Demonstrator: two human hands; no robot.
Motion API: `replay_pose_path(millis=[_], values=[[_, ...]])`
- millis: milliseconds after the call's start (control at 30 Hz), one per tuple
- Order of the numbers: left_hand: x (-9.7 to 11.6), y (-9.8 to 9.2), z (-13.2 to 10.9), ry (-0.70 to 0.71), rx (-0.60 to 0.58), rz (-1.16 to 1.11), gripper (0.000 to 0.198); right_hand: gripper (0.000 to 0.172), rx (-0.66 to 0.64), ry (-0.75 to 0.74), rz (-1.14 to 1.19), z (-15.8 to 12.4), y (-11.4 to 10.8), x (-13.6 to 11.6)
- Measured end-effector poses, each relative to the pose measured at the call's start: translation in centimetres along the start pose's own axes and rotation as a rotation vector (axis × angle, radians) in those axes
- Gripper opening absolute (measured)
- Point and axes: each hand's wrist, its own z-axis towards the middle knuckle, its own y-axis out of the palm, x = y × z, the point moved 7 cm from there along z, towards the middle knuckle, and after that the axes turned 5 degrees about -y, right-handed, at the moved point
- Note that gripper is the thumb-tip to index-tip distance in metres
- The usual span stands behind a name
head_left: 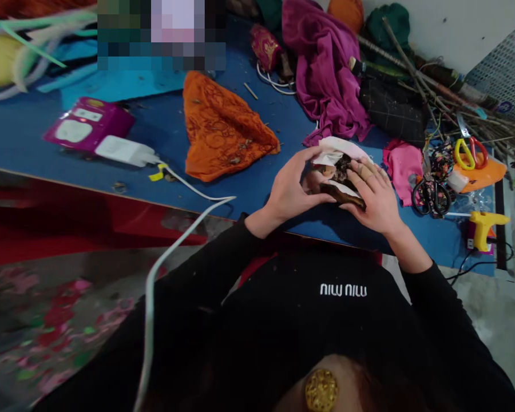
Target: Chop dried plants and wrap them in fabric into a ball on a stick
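A white cloth bundle (347, 146) with dark brown material inside lies at the front edge of the blue table. My left hand (289, 186) is curved round its left side, thumb along the near edge and fingers partly hidden behind the cloth. On the right side my right hand (373, 191), with a ring on a finger, presses its fingers over the dark material (345, 169). A brown strip (343, 195) shows at the near side between the two thumbs. The orange patterned cloth (223, 129) lies left of my hands.
A purple power box (90, 126) with a white adapter (126, 150) stands left; its cable hangs over the edge. Magenta cloth (326, 68) lies behind the bundle. Black scissors (431, 195), yellow-red scissors (471, 153), a yellow glue gun (484, 229) and sticks (438, 86) are at right.
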Motion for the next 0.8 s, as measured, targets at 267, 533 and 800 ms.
replay_pose_path(millis=[267, 533, 800], values=[[0.1, -0.1, -0.9, -0.224, 0.191, -0.137, 0.045, 0.085, 0.004, -0.100, 0.004, 1.3, -1.2, -1.5], [-0.2, -1.7, 0.7, -0.289, 0.354, -0.206, 0.027, 0.085, -0.031, -0.130, -0.062, 1.8, -0.4, -1.9], [-1.3, -2.0, 1.2, -0.269, 0.310, -0.265, 0.041, 0.086, 0.069, -0.068, -0.086, 0.7, -1.0, -1.8]])
